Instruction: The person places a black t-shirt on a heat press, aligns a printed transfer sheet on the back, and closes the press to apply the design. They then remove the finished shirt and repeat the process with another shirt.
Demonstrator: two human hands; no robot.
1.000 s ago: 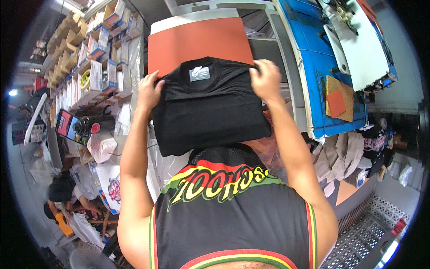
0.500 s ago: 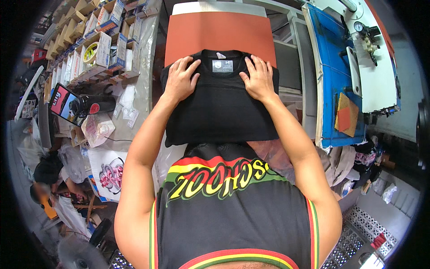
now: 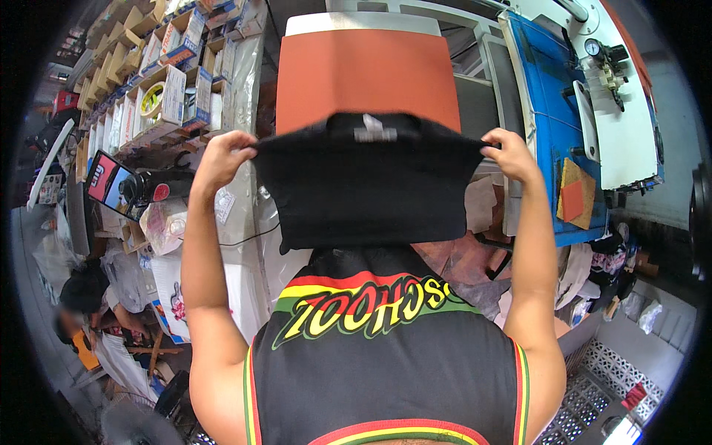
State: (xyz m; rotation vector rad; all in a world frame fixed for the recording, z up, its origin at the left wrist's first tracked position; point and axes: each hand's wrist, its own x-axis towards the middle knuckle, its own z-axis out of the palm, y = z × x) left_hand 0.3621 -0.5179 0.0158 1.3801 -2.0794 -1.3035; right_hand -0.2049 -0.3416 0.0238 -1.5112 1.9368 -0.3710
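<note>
A black T-shirt (image 3: 371, 189) is stretched sideways between my two hands, with its collar toward the far side and a pale neck tag blurred at the middle. My left hand (image 3: 226, 157) pinches the fabric at the left shoulder or sleeve. At the opposite corner my right hand (image 3: 512, 154) pinches it the same way. Beyond the collar, the orange-red pad of a flat platen (image 3: 367, 74) shows, pale along its far edge. The shirt hides the platen's near part.
Cardboard boxes (image 3: 159, 104) with a roll of yellow tape fill the left side. Near them stand a phone (image 3: 111, 180) and a dark bottle (image 3: 159, 185). On the right is a blue-topped machine (image 3: 545, 96) with a pressure gauge (image 3: 592, 47). Another person (image 3: 85, 293) is at far left.
Both hands have gone from lying on the shirt's shoulders to gripping its outer corners, spread wider apart. The collar has come nearer to me, and more of the orange-red pad shows.
</note>
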